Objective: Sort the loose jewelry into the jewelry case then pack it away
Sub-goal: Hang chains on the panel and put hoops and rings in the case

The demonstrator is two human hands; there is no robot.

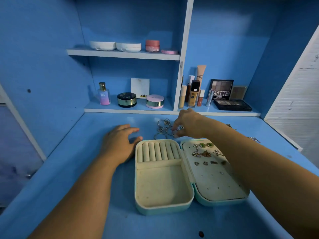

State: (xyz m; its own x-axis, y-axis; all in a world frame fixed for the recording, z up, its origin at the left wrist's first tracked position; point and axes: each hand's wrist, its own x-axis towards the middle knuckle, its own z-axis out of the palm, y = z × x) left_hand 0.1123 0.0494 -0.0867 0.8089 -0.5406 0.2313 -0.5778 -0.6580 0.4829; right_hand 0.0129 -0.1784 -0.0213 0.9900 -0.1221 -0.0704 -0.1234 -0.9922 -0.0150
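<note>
Jewelry case point(162, 185) lying open flat on the desk point(72, 152), long axis running near-to-far, hinge down the middle, both halves facing up. Ring rolls point(158, 151) sitting at the left half's far end, earrings point(205, 150) pinned in the right half. Left hand point(120, 144) resting on the desk beside the case's far-left corner, fingers loosely spread. Right hand point(188, 125) reaching past the far edge, fingertips pinching a piece of the loose jewelry point(163, 129). Cosmetics point(126, 100) standing on the shelf behind.

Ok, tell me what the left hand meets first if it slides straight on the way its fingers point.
The left hand would likely meet the loose rings first; bare desk lies between, though depth is unclear.
</note>
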